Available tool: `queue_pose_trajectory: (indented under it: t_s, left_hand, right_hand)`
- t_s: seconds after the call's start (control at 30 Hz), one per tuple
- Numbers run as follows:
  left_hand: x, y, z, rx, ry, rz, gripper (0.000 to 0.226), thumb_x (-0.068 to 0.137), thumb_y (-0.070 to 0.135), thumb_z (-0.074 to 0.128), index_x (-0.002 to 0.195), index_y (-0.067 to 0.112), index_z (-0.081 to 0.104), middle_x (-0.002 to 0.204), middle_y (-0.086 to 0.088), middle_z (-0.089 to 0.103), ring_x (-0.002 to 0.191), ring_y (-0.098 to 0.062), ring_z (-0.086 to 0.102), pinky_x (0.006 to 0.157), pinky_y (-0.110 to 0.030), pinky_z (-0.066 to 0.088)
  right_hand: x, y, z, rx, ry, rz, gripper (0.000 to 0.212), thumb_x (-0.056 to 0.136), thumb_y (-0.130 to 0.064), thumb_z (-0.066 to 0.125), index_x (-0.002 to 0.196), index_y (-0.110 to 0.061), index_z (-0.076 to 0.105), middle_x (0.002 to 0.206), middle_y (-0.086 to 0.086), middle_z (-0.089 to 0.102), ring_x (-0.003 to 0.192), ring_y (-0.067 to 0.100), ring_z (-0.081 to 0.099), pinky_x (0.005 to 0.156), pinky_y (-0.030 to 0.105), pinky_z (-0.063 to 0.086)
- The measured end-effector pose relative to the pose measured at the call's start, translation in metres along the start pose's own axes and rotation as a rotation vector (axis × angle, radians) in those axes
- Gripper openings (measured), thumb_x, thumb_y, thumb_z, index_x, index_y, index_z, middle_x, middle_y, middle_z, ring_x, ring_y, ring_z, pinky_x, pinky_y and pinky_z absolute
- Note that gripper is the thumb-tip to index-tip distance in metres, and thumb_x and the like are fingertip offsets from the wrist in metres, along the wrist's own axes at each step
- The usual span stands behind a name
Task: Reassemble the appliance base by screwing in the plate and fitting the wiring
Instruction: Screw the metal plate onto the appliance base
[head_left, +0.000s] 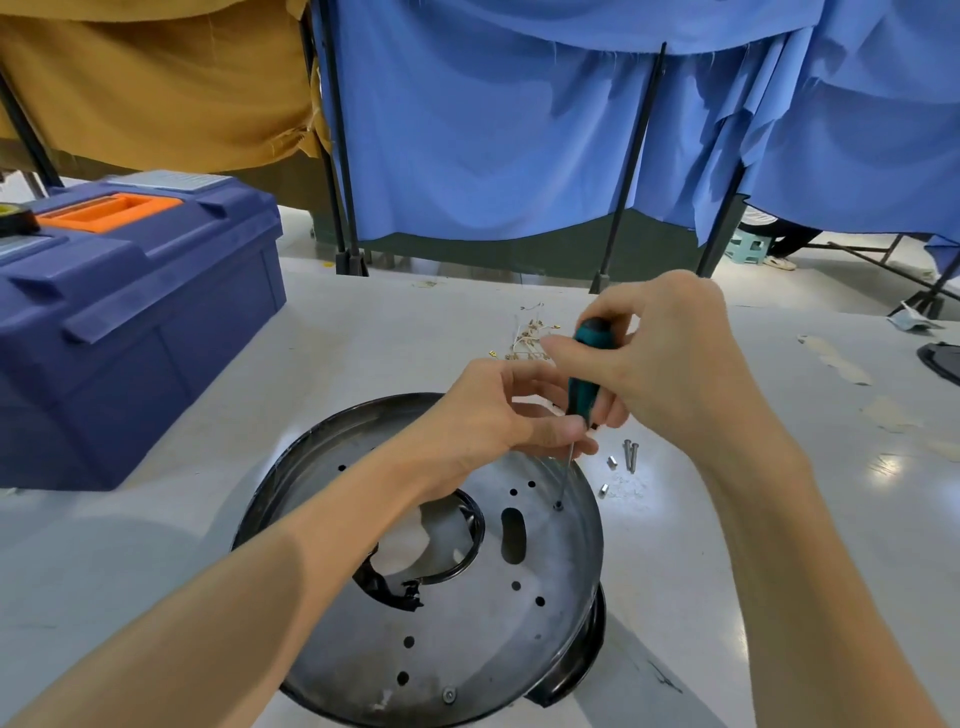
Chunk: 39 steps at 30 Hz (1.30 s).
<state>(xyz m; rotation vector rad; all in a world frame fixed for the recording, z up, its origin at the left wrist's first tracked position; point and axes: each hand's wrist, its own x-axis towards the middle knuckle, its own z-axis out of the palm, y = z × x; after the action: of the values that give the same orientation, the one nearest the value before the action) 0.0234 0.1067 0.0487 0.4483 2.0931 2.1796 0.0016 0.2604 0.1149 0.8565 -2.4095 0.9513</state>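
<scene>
Workshop booth: toolbox on worktable (cloth partitions behind).

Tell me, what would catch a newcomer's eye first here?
At centre, the right hand grips a teal-handled screwdriver while the left hand steadies its shaft, tip on a screw in the round metal plate. A big blue toolbox sits at left; blue curtains hang behind.

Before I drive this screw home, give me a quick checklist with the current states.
1. Right hand grips the screwdriver handle: ok.
2. Left hand pinches the shaft to steady it: ok.
3. Tip seated squarely in the screw on the plate: cannot tell, too small.
4. Spare screws beside the plate: ok.
5. Wiring fitted: not ok, it lies on the table behind the hands.
</scene>
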Motion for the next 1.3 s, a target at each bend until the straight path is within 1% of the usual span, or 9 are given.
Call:
queue_pose_trajectory:
  t_s: [0.17,0.37,0.5,0.67,0.83,1.0,1.13,1.23,1.3]
  left_hand:
    - [0.004,0.003,0.001,0.037,0.039,0.012,0.018,0.083,-0.008,0.066,0.091,0.005,0.074,0.082,-0.010,0.074,0.077,-0.031,0.073,0.072,-0.031,0.059]
    - [-0.002,0.002,-0.002,-0.036,-0.067,-0.035,0.021,0.093,-0.002,0.057,0.111,-0.001,0.067,0.101,-0.014,0.074,0.092,-0.032,0.072,0.081,-0.032,0.058]
    - [0.000,0.001,0.007,-0.005,0.076,0.002,0.024,0.083,-0.001,0.071,0.106,-0.006,0.065,0.098,-0.020,0.069,0.080,-0.034,0.073,0.072,-0.029,0.058]
    - [0.004,0.001,0.007,-0.019,-0.043,-0.032,0.016,0.091,-0.003,0.058,0.102,-0.002,0.070,0.093,-0.015,0.075,0.084,-0.030,0.073,0.075,-0.028,0.057]
    - [-0.001,0.000,0.000,-0.036,-0.079,-0.040,0.021,0.097,0.005,0.053,0.111,0.001,0.067,0.103,-0.013,0.073,0.095,-0.031,0.071,0.082,-0.030,0.057]
    - [0.002,0.001,0.006,0.027,0.061,0.011,0.021,0.081,-0.004,0.072,0.100,-0.008,0.065,0.086,-0.011,0.069,0.078,-0.034,0.073,0.070,-0.029,0.058]
    - [0.001,0.002,0.004,0.007,-0.041,-0.002,0.020,0.088,-0.010,0.059,0.100,0.002,0.071,0.088,-0.011,0.075,0.082,-0.031,0.074,0.074,-0.028,0.058]
    - [-0.001,0.001,0.003,0.002,-0.098,0.007,0.021,0.094,-0.005,0.054,0.107,0.001,0.069,0.097,-0.013,0.074,0.089,-0.030,0.073,0.077,-0.028,0.056]
    - [-0.001,0.002,0.004,-0.001,-0.083,0.003,0.020,0.094,-0.003,0.055,0.109,0.000,0.068,0.099,-0.015,0.074,0.090,-0.032,0.073,0.078,-0.028,0.057]
  right_hand:
    - [0.002,-0.001,0.011,-0.145,-0.032,0.082,0.057,0.077,-0.057,0.070,0.059,-0.003,0.058,0.053,0.009,0.055,0.049,0.025,0.054,0.054,0.039,0.052]
    - [-0.004,0.001,-0.012,0.151,-0.032,-0.019,0.013,0.079,-0.023,0.077,0.088,-0.015,0.074,0.067,-0.001,0.070,0.048,0.009,0.066,0.061,0.022,0.057]
    - [0.000,-0.001,-0.001,0.004,0.029,0.064,0.021,0.080,-0.025,0.075,0.075,-0.007,0.066,0.062,0.007,0.061,0.061,0.030,0.065,0.062,0.043,0.057]
    - [-0.002,-0.003,-0.008,-0.146,-0.079,0.106,0.052,0.077,-0.053,0.070,0.063,-0.004,0.064,0.053,0.012,0.060,0.049,0.027,0.061,0.055,0.043,0.056]
    - [-0.005,-0.001,-0.021,0.015,-0.122,0.033,0.024,0.072,-0.033,0.076,0.089,-0.016,0.072,0.064,0.002,0.067,0.054,0.017,0.066,0.067,0.041,0.059]
    - [0.000,-0.003,0.000,-0.218,-0.063,0.114,0.034,0.081,-0.039,0.070,0.066,-0.010,0.060,0.059,0.003,0.054,0.056,0.020,0.053,0.057,0.038,0.051]
    - [-0.003,-0.003,-0.009,-0.282,-0.121,0.132,0.058,0.074,-0.062,0.067,0.057,-0.009,0.051,0.050,0.003,0.050,0.046,0.019,0.048,0.050,0.033,0.043]
    - [-0.008,-0.006,-0.022,-0.110,-0.188,0.037,0.042,0.069,-0.058,0.070,0.088,-0.020,0.072,0.073,-0.003,0.068,0.052,0.010,0.059,0.063,0.036,0.056]
    - [-0.007,-0.004,-0.018,-0.082,-0.103,-0.036,0.016,0.079,-0.032,0.071,0.081,-0.016,0.074,0.067,0.000,0.066,0.057,0.013,0.062,0.065,0.034,0.055]
